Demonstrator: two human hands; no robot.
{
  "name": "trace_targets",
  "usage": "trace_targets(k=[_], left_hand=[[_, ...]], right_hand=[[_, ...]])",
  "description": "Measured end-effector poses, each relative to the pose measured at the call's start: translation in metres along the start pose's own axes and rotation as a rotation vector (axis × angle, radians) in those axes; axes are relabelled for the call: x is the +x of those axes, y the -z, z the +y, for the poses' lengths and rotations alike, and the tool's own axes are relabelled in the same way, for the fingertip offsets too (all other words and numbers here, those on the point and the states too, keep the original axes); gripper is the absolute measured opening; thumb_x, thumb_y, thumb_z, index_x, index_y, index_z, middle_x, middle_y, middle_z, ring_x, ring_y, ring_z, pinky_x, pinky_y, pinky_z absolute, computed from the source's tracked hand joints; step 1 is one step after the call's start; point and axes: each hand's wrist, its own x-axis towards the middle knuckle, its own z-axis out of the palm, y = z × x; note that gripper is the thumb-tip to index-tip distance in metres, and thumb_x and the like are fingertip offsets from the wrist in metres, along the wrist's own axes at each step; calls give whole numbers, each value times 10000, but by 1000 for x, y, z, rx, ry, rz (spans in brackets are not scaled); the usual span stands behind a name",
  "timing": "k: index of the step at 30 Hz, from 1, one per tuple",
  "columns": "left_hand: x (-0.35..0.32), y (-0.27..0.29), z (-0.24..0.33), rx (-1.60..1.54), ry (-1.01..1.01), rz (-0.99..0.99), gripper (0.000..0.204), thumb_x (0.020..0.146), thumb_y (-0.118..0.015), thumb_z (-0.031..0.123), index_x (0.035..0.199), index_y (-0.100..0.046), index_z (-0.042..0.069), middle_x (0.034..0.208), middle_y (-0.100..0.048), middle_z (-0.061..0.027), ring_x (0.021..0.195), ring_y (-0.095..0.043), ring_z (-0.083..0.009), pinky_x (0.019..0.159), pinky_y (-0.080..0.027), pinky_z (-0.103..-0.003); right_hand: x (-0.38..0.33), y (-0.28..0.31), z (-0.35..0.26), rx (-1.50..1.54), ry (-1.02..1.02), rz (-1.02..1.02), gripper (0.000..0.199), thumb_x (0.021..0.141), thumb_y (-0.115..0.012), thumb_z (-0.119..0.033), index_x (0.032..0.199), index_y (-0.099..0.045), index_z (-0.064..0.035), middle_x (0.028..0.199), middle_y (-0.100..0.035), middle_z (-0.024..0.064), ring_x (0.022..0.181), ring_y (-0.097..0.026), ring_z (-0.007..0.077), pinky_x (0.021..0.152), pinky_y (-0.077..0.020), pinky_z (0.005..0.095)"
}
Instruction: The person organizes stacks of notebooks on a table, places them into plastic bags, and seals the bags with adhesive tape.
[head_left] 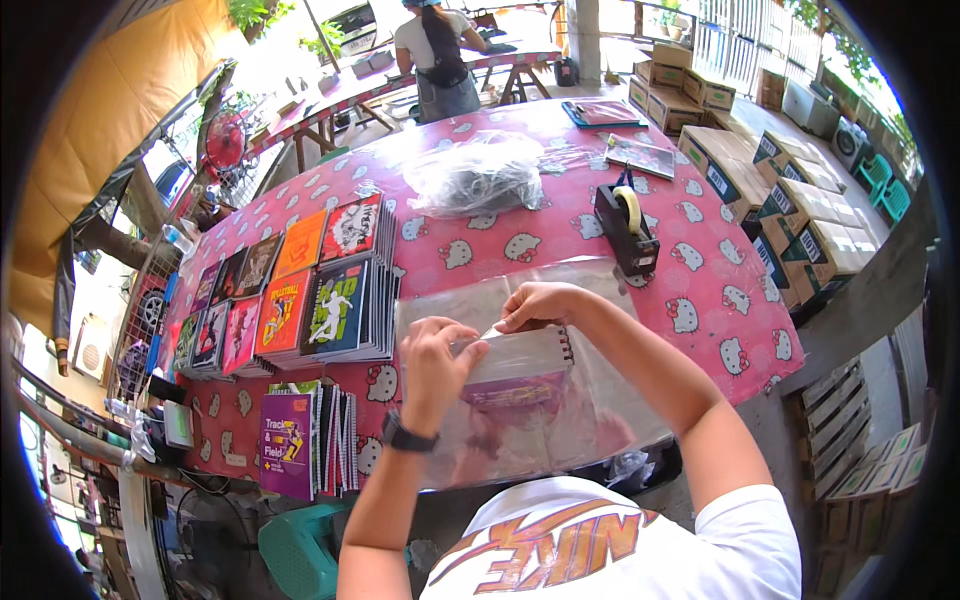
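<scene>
As hands meet at notebook, perhaps lettered

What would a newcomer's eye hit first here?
The pink cat-face tablecloth, spread across the middle of the view. Next, the bright notebook stacks on its left side. Then, front and centre, the left hand and right hand meeting at a spiral-bound notebook.

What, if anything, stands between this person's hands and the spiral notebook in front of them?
No solid obstacle shows: the left hand and right hand are both at the far edge of the notebook. Whether the clear plastic comes between, I can't tell. The tape dispenser stands farther right, out of the way.
</scene>
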Motion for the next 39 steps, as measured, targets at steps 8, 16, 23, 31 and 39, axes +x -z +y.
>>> trace_targets(k=[8, 16, 23, 31, 39], left_hand=[[-56, -37, 53, 347, -161, -71, 779, 685, -687, 464, 1308, -399, 95, 1317, -393, -130, 1237, -338, -300, 1039, -195, -471], [-48, -42, 73, 316, -24, -156, 891, 590, -749, 466, 1350, -370, 196, 1377, -302, -149, 1295, -226, -356, 1028, -152, -553], [-51, -38, 72, 371, 17, -185, 953, 570, -768, 446, 1384, -325, 226, 1443, -226, -152, 1334, -143, -396, 1040, -114, -578], [-46, -41, 81, 311, -29, -216, 955, 572, -768, 452, 1387, -315, 245, 1448, -224, -119, 1318, -138, -440, 1045, -104, -580], [-55, -37, 75, 321, 36, -175, 911, 578, -766, 449, 1370, -353, 265, 1431, -148, -274, 1322, -136, -448, 1050, -120, -541]], right_hand=[[-20, 12, 19, -376, 209, 460, 256, 834, -594, -248, 807, -667, -4, 700, -643, 82, 634, -594, 154, 602, -462, 293], [-80, 205, 130, -469, -420, 1318, 453, 818, -561, -457, 1000, -651, -52, 1110, -605, 136, 1155, -447, 338, 963, -337, 455], [-58, 194, 133, -619, -20, 1624, 282, 782, -630, -320, 855, -680, -52, 694, -655, 60, 746, -606, 214, 833, -391, 366], [-82, 166, 229, 1111, 105, 581, 139, 840, -633, -189, 784, -547, -96, 606, -458, -50, 448, -337, 28, 397, -288, 209], [-5, 32, -30, -140, 352, -286, 300, 863, -589, -314, 716, -561, -54, 592, -475, -18, 518, -411, 67, 459, -311, 220]])
